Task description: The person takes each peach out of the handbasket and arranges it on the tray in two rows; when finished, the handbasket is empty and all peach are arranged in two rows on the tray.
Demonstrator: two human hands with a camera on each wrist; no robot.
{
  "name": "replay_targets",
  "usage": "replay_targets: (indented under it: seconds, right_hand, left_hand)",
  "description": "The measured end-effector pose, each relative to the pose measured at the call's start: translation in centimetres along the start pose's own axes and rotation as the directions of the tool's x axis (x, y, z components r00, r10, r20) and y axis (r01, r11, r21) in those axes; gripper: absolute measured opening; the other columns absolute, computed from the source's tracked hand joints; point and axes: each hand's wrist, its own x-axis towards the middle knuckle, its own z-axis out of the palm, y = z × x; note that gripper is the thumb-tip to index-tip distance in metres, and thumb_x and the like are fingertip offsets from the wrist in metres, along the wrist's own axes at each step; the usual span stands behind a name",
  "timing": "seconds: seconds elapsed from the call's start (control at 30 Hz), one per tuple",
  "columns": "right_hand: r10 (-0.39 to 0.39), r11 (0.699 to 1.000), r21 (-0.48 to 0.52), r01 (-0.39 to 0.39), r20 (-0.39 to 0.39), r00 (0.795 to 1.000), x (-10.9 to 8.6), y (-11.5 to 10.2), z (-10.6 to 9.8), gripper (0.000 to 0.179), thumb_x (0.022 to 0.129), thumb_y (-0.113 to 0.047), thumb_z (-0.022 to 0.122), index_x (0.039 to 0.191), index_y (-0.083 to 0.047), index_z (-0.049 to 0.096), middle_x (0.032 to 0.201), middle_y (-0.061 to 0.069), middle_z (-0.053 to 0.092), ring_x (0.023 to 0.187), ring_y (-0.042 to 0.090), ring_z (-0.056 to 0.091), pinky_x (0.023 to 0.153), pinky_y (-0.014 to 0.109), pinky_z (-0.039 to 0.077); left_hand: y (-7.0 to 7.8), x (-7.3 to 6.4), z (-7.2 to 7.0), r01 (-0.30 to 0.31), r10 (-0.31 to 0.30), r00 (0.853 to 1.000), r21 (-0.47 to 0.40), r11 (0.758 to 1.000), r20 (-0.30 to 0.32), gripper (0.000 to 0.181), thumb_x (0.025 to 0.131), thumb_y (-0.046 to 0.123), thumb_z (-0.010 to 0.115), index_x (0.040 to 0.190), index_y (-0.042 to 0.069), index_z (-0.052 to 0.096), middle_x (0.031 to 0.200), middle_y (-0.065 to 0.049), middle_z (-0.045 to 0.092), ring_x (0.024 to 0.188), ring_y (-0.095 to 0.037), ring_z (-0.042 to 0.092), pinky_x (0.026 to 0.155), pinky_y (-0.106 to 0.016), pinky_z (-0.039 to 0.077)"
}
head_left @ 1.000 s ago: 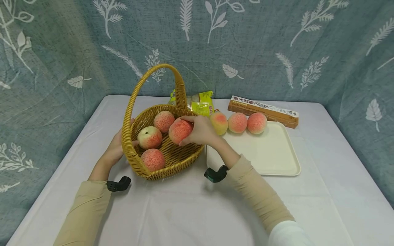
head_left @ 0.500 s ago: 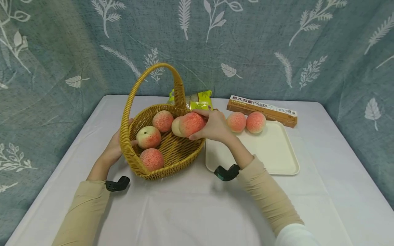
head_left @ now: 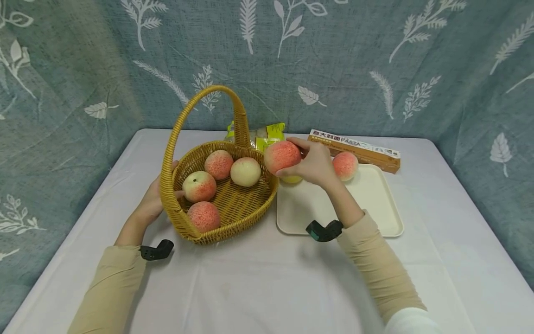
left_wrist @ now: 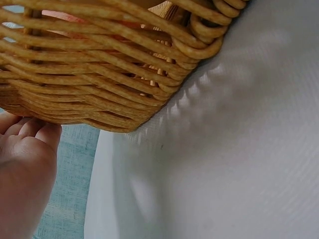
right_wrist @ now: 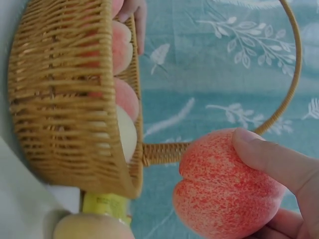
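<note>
A pinkish-red peach (head_left: pixel 282 157) is in my right hand (head_left: pixel 319 164), pinched between thumb and fingers. It is raised just past the right rim of a wicker basket (head_left: pixel 238 227), above the back left corner of a cream tray (head_left: pixel 375 208). My left hand (head_left: pixel 151 199) grips the basket's left side, thumb over the rim; its fingers (left_wrist: pixel 47 134) touch the outer wicker. Inside the basket lie several peaches, among them a pale one (head_left: pixel 245 172) and a red-and-cream one (head_left: pixel 199 186). A yellow peach (head_left: pixel 291 179) shows partly under the held one.
Another pink peach (head_left: pixel 345 166) sits at the tray's back edge. Behind it lies a brown pasta box (head_left: pixel 359 150). A yellow-green packet (head_left: pixel 269 135) is behind the basket, whose tall handle (head_left: pixel 168 162) arches over its left part. Patterned cloth hangs behind the table.
My right hand has carried the pink peach rightward, from over the basket's inside to beyond its right rim. The pale peach has come into sight. My left hand keeps its hold on the basket.
</note>
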Motion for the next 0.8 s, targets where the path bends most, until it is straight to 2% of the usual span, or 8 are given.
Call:
replay_targets:
  seconds: [0.23, 0.43, 0.8]
  right_hand:
    - [0.059, 0.997, 0.049, -0.058, -0.02, 0.998, -0.2, 0.8, -1.9, 0.085, 0.065, -0.014, 0.09, 0.14, -0.005, 0.053, 0.134, 0.014, 0.058, 0.119, 0.026, 0.058, 0.096, 0.037, 0.048]
    - [0.156, 0.979, 0.136, -0.151, -0.026, 0.987, -0.7, 2.5, -4.5, 0.085, 0.068, -0.009, 0.087, 0.143, -0.005, 0.048, 0.135, 0.014, 0.057, 0.12, 0.026, 0.057, 0.098, 0.038, 0.047]
    - [0.239, 0.967, 0.116, -0.227, -0.104, 0.965, -2.3, 5.8, -9.0, 0.077, 0.076, -0.011, 0.083, 0.143, -0.001, 0.047, 0.138, 0.018, 0.054, 0.123, 0.028, 0.054, 0.093, 0.028, 0.049]
  left_hand:
    - [0.1, -0.1, 0.0, -0.016, 0.016, 1.0, -0.016, 1.0, 0.003, 0.09, 0.085, -0.003, 0.06, 0.156, 0.002, 0.006, 0.16, -0.02, 0.006, 0.146, -0.04, 0.005, 0.115, -0.057, 0.006]
    - [0.1, 0.1, 0.1, -0.028, 0.028, 1.0, -0.032, 0.999, 0.004, 0.09, 0.085, -0.003, 0.061, 0.156, 0.004, 0.006, 0.161, -0.019, 0.006, 0.146, -0.039, 0.004, 0.115, -0.056, 0.005]
    - [0.0, 0.0, 0.0, -0.023, 0.023, 1.0, -0.035, 0.999, 0.004, 0.09, 0.084, -0.005, 0.06, 0.156, 0.003, 0.006, 0.16, -0.02, 0.007, 0.146, -0.04, 0.004, 0.115, -0.056, 0.005]
